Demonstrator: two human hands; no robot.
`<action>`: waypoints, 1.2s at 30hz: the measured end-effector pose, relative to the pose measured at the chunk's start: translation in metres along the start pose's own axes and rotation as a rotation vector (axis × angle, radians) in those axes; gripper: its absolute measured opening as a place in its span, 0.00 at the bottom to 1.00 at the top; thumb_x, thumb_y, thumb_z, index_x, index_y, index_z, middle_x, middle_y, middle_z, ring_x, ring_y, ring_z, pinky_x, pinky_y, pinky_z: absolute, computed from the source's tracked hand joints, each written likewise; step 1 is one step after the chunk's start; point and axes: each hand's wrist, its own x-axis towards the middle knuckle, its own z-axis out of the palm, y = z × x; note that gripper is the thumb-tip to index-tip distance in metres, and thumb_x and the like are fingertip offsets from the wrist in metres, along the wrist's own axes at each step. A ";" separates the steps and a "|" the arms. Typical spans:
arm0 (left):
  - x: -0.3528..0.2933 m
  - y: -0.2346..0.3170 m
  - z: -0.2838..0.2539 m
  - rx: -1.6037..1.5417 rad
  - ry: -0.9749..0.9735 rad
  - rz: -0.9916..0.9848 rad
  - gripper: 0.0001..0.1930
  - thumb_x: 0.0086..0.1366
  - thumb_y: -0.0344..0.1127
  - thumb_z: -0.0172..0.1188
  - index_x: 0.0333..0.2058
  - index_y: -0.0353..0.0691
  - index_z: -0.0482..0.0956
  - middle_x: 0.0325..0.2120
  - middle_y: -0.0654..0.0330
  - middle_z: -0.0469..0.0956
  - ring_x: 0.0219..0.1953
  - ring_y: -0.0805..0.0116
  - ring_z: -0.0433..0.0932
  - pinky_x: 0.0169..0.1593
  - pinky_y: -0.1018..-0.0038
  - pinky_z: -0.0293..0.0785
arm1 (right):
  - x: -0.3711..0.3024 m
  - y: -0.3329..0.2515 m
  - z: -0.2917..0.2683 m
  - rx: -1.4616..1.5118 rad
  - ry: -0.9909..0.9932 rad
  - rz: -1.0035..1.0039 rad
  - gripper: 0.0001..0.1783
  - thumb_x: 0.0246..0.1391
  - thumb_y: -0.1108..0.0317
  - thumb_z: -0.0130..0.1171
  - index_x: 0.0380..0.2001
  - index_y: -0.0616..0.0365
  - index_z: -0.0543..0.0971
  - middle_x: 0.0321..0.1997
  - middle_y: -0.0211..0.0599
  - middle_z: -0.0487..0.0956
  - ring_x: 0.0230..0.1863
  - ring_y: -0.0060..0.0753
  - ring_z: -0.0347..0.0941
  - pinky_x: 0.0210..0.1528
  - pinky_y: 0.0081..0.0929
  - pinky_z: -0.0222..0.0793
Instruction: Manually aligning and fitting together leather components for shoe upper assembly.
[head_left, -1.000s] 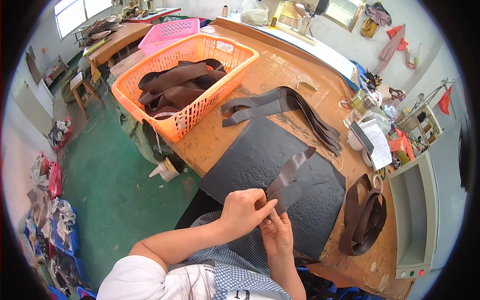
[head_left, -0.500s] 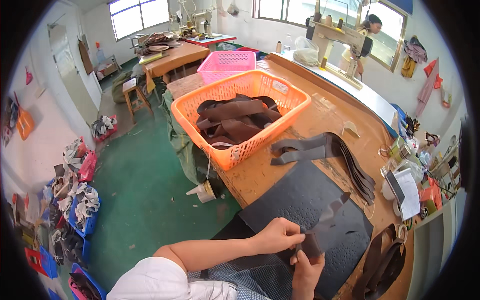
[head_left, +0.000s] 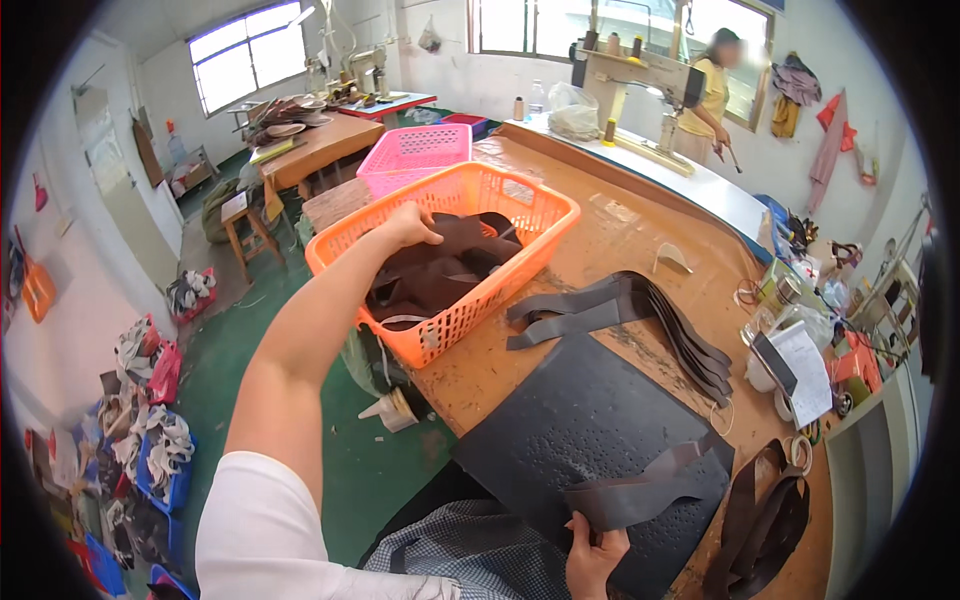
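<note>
My left hand (head_left: 410, 226) reaches over the orange basket (head_left: 440, 338), its fingers closed at the end of a brown leather-like strip (head_left: 465, 234) on the heap inside. Part of that grip is hidden behind the hand. Near my body, my right hand (head_left: 594, 556) pinches a grey-brown strip (head_left: 628, 500) between thumb and fingers. This strip is folded over and stretches toward the right across a black, pitted mat (head_left: 550, 420) on the table.
Fanned strips (head_left: 680, 340) lie beyond the mat, and looped dark strips (head_left: 765, 525) to its right. A pink basket (head_left: 415, 145) stands behind the orange one. At the back, a person (head_left: 708, 105) stands by a sewing machine (head_left: 640, 85). Filled blue bins (head_left: 180, 465) line the left floor.
My left hand has left the strip at the mat and moved forward into the orange basket. My right hand keeps its strip. The person at the back now shows more fully.
</note>
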 end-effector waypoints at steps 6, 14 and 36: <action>-0.033 0.135 -0.088 -0.682 -0.262 0.193 0.12 0.60 0.27 0.63 0.42 0.32 0.82 0.34 0.63 0.83 0.34 0.76 0.80 0.42 0.76 0.77 | -0.001 -0.005 -0.002 0.277 0.008 0.259 0.14 0.53 0.86 0.60 0.44 0.71 0.77 0.34 0.40 0.81 0.30 0.27 0.78 0.32 0.24 0.75; -0.123 0.263 -0.103 -0.750 -0.580 0.486 0.20 0.54 0.27 0.72 0.46 0.32 0.81 0.38 0.61 0.83 0.40 0.76 0.79 0.48 0.80 0.74 | 0.002 -0.144 -0.067 0.692 0.140 0.499 0.16 0.51 0.85 0.59 0.45 0.74 0.75 0.36 0.48 0.81 0.28 0.32 0.78 0.29 0.24 0.75; -0.341 0.249 0.079 -0.852 -0.739 0.269 0.13 0.58 0.28 0.69 0.40 0.33 0.77 0.33 0.61 0.80 0.38 0.76 0.77 0.46 0.76 0.74 | -0.035 -0.003 -0.006 1.382 0.053 0.771 0.27 0.53 0.61 0.68 0.55 0.55 0.73 0.55 0.37 0.76 0.56 0.34 0.74 0.60 0.36 0.73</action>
